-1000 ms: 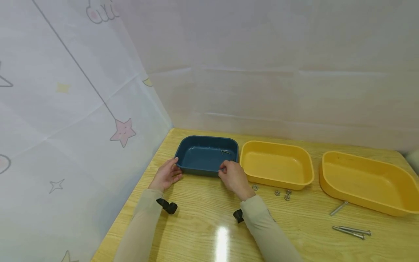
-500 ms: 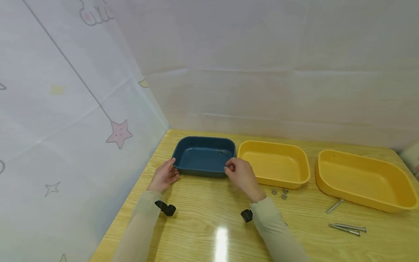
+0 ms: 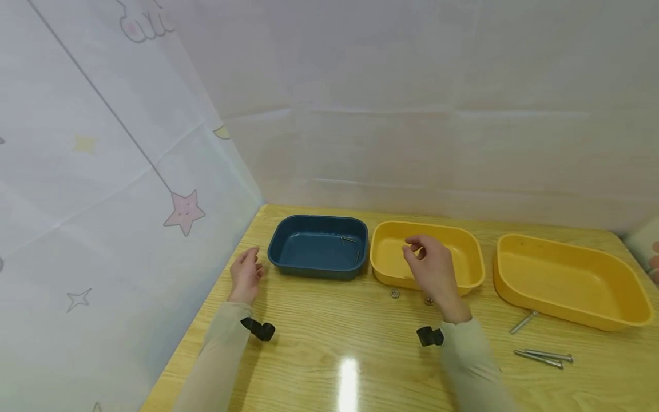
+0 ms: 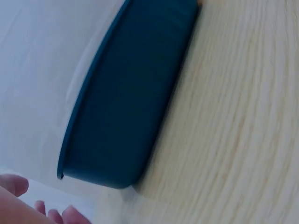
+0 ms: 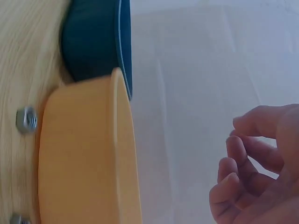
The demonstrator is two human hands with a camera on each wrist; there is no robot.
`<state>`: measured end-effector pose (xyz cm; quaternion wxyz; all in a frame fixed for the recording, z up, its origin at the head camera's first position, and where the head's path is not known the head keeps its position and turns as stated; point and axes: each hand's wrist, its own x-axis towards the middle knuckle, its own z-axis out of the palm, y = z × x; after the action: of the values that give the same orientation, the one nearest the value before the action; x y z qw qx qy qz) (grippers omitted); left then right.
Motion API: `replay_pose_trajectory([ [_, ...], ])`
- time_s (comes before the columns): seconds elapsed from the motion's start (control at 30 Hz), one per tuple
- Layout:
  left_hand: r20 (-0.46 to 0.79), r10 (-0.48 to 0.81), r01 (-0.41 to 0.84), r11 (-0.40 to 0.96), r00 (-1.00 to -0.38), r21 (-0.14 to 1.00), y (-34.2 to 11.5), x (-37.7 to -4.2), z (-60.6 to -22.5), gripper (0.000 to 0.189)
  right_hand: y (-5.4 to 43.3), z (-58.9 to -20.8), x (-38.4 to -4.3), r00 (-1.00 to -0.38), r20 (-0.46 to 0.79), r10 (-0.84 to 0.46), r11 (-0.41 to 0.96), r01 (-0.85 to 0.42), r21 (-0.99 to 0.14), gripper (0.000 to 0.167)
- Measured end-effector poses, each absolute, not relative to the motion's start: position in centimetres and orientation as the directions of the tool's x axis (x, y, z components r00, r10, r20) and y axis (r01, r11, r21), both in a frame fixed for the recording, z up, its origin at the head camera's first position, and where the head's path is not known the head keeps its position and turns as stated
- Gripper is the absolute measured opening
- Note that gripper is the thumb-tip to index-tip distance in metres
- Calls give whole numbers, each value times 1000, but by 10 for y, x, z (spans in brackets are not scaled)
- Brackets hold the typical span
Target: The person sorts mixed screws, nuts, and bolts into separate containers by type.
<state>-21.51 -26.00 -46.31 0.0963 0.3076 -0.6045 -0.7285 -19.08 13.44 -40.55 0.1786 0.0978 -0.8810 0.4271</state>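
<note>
My left hand (image 3: 245, 276) is beside the left end of the blue tray (image 3: 314, 272), apart from it, with relaxed fingers and nothing in them. Inside that tray lie small thin screws (image 3: 348, 239) near the back right, and another small screw (image 3: 358, 256) near the right wall. My right hand (image 3: 431, 269) is raised over the middle yellow tray (image 3: 383, 278). In the right wrist view, its thumb and index fingertip come close together, the other fingers are loosely bent, and nothing shows between them. Hex nuts (image 3: 394, 293) lie before the yellow tray, some hidden by my right wrist.
A second yellow tray (image 3: 571, 316) stands on the right. Before it on the wooden table (image 3: 319, 326) lie a bolt (image 3: 523, 323) and a pair of longer bolts (image 3: 543, 358). Part of another person's hand (image 3: 655, 263) shows at the right edge. Patterned cloth (image 3: 381, 143) hangs behind.
My right hand has left the blue tray's front right corner and moved right, over the yellow tray. My left hand has let go of the blue tray's rim. Another screw now shows inside it.
</note>
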Motion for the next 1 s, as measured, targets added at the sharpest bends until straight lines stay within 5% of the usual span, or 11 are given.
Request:
replay_pose_trajectory([
  [0.27,-209,-606,-78,-235,-767,969,-244,-208,-443,23,188,-413,-180,-878,411,244,562,-217,-798,19],
  [0.47,-135,-571,-15,-210,-810,978,-223,-199,-423,20,213,-416,-167,-889,211,407,418,-24,-908,27],
  [0.77,-32,-309,-5,-86,-951,996,-184,-184,-405,26,224,-437,-157,-858,-119,499,92,189,-978,26],
  [1.0,-94,-33,-94,-15,-995,995,-149,-175,-408,24,219,-446,-154,-838,-168,519,-46,168,-985,21],
])
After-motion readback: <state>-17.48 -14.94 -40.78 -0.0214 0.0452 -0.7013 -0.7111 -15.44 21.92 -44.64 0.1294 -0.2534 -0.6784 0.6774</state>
